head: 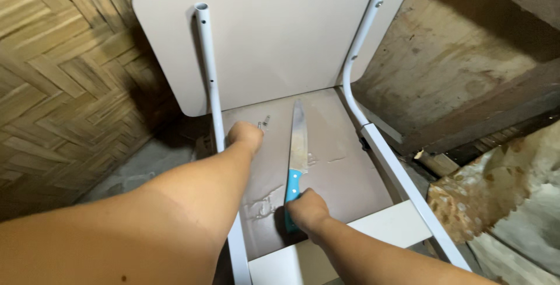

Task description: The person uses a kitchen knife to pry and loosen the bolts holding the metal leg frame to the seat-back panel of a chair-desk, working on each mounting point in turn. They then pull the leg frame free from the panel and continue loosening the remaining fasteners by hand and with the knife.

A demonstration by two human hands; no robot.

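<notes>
A long kitchen knife [298, 139] with a blue handle lies blade-forward on the brown underside panel [338, 174] of an overturned piece of furniture. My right hand [307, 210] is closed around the rear of the blue handle. My left hand [245, 135] is curled into a fist, resting on the panel beside the left white metal tube [209, 69], close to a few small screws [263, 121]. I cannot see whether the left fist holds anything.
A white board [274, 34] stands upright at the far end, with a second white tube [361, 46] curving down its right side. A woven bamboo wall [64, 86] is on the left. Rough wooden planks [466, 69] and debris lie on the right.
</notes>
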